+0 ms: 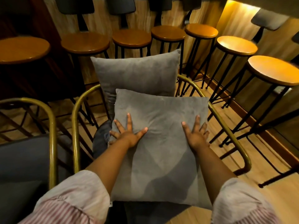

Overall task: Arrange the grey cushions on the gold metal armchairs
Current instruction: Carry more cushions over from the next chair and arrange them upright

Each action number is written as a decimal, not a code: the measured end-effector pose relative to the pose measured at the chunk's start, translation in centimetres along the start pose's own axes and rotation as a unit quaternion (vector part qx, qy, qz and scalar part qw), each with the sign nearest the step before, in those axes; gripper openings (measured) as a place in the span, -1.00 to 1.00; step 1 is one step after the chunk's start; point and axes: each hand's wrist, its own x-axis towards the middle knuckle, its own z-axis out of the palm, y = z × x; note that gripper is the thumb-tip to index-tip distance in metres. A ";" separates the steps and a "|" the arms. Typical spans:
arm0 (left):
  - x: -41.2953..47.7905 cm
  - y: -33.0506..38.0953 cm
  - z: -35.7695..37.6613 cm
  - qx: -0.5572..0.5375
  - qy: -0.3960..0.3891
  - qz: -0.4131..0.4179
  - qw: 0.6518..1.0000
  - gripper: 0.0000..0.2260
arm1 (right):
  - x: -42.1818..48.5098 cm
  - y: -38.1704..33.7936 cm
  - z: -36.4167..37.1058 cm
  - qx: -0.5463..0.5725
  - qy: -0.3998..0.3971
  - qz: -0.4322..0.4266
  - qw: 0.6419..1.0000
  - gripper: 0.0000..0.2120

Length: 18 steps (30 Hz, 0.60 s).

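Both hands, left hand (129, 136) and right hand (196, 135), press flat (fingers spread, gripping nothing) on the front cushion (161, 143), which could slide forward off the armchair (226, 125).

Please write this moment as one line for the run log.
left hand: flat, open on front grey fabric cushion | right hand: same | rear grey cushion: upright at back | seat: gold metal armchair

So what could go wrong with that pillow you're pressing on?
The front cushion sticks out past the seat's near edge, so it might slide off once the left hand and right hand lift. The back cushion stands leaning against the gold armchair back, so a push could tip it.
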 end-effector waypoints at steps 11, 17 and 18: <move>-4.8 -3.6 -5.4 0.029 0.031 0.157 0.987 -0.24 | -6.9 -5.8 0.9 -0.091 0.077 -0.122 0.985 -0.37; -11.2 -11.2 -11.3 0.058 0.154 0.192 0.967 -0.47 | -16.2 -13.2 6.4 -0.040 0.022 -0.248 0.968 -0.42; -12.1 -13.2 -12.5 0.054 0.163 0.183 0.968 -0.49 | -18.0 -14.6 7.9 -0.028 0.010 -0.269 0.963 -0.43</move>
